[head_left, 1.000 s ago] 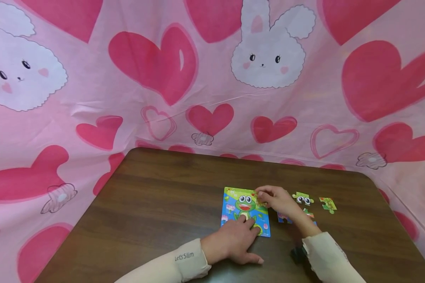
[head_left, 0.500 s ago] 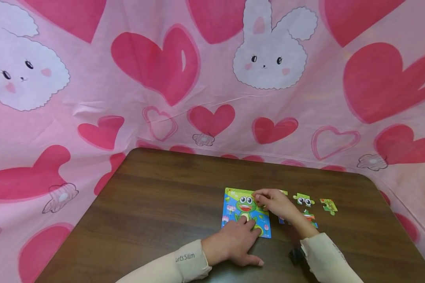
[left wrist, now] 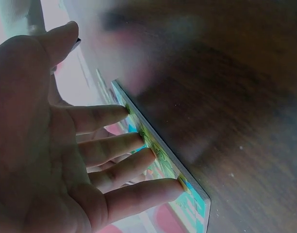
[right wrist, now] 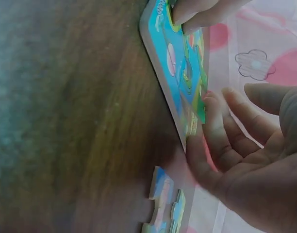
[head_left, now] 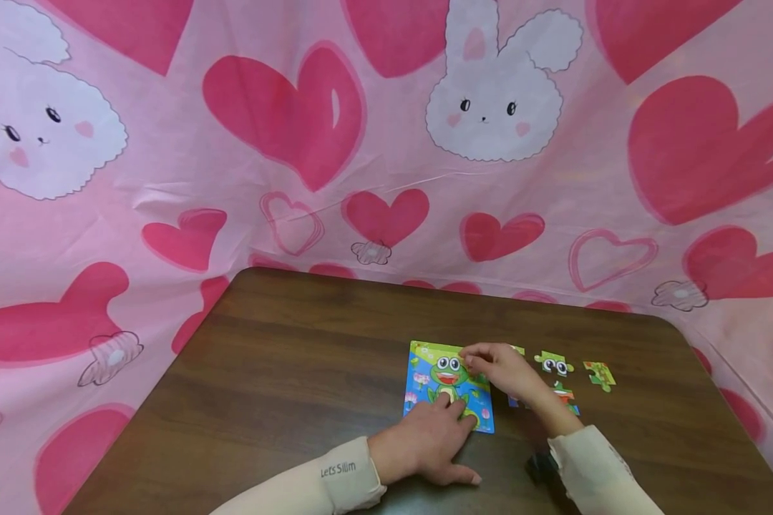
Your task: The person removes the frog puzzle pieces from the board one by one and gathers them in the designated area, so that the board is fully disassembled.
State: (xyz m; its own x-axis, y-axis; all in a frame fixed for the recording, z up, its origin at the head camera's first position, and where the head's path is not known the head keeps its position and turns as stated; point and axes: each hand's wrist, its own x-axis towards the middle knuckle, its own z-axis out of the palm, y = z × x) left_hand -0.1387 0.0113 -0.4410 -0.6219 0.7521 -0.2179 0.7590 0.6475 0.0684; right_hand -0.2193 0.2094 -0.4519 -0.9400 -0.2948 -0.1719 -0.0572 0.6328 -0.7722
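Note:
A frog jigsaw puzzle (head_left: pixel 420 386) in a flat tray lies on the brown table. My left hand (head_left: pixel 434 440) rests on its lower part; in the left wrist view the fingers (left wrist: pixel 134 194) are extended, with their tips on the picture. At the puzzle's upper right corner is my right hand (head_left: pixel 502 368). In the right wrist view a green and blue puzzle piece (right wrist: pixel 199 109) there stands slightly tilted out of the surface, and bent fingers (right wrist: pixel 214 121) touch it and the tray's corner. The thumb (right wrist: pixel 267 94) stays apart from the piece.
Loose puzzle pieces lie right of the tray: one with frog eyes (head_left: pixel 554 363), one with a red mouth (head_left: pixel 564 395), a yellow-green corner (head_left: pixel 599 375). Others are partly hidden by the right arm. A pink heart-and-rabbit cloth (head_left: pixel 386 129) hangs behind the table (head_left: pixel 309 329).
The right hand's fingers have shifted slightly left over the puzzle's upper right corner, and the piece under them shows less. The left hand keeps its place.

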